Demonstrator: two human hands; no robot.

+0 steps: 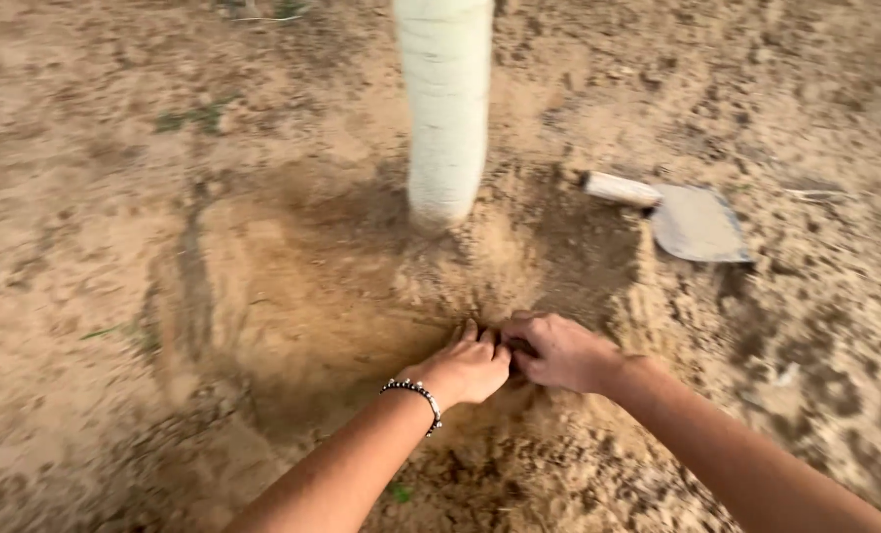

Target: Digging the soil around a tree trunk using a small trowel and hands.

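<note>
Pressing both hands into the loose soil [362, 296] right in front of the white trunk [445, 109], you've got your left hand [463, 367] and right hand [559, 350] touching at the fingertips, fingers curled down into the dirt. Can't tell if either one's actually gripping anything. Looks like the ring-shaped basin [223, 286] around the trunk is mostly scooped out on the left already, while the near side where your hands are is lumpy and heaped, so I'd say that bit's left to shape. The trowel [682, 217] is lying flat off to the right, well apart from both hands, untouched. Beaded bracelet [416, 392] on your left wrist.
</note>
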